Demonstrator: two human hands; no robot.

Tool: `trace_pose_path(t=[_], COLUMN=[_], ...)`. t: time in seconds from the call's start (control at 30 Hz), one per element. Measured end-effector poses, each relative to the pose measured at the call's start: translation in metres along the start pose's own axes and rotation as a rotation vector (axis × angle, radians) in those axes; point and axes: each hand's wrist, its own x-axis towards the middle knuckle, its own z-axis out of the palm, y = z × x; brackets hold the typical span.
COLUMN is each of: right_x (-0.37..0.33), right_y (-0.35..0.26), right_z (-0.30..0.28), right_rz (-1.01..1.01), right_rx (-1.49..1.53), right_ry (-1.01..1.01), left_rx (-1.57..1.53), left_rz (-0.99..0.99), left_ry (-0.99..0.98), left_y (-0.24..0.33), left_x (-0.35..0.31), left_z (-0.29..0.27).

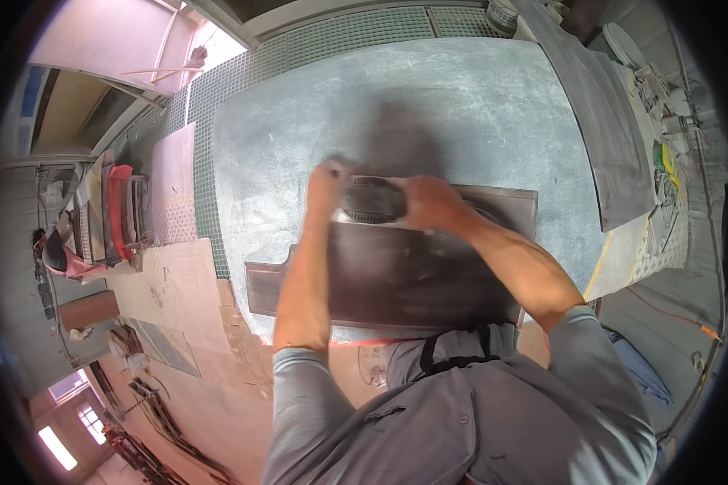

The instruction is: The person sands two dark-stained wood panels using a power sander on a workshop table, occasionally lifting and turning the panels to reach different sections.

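A dark, rounded piece with a ridged edge (372, 200) is held between my two hands, above the far edge of a dark brown flat panel (421, 279). My left hand (328, 184) is closed at the piece's left end, its fingers blurred. Around the right end, the fingers of my right hand (433, 204) are closed. Motion blur hides exactly what the piece is. The panel lies on a large grey-green worktop sheet (299, 113) close to my body, and it has a stepped outline at its left.
A dark grey sheet (615, 170) hangs over the worktop's right side. Green grid matting (340, 40) runs along the far side, with a white bucket (502, 14) at the back. Pink-covered items (120, 206) stand at left. An orange cable (671, 314) lies at right.
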Motion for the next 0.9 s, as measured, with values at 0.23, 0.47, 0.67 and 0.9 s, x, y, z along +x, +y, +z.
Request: trace_pose_path(t=[0.23,0.47,0.67,0.9], right_x=[0.095,0.042,-0.065,-0.165], right_y=[-0.074,-0.039,0.062,0.192], right_z=[0.077,0.058,-0.024,-0.09], right_rz=[-0.047,0.002,0.145,0.069], right_rx=[-0.182,-0.124,0.028,-0.061], right_ry=[-0.105,-0.016,-0.014,0.119], left_rx=[-0.055,-0.081,0.067,0.078], left_rz=[-0.081,-0.134,0.05,0.167], left_ry=[0.017,-0.074,-0.154,-0.218], left_y=[-0.066,-0.025,0.073,0.192], left_x=[-0.003,-0.007,-0.008,-0.039], left_z=[-0.129,-0.081,0.06,0.213])
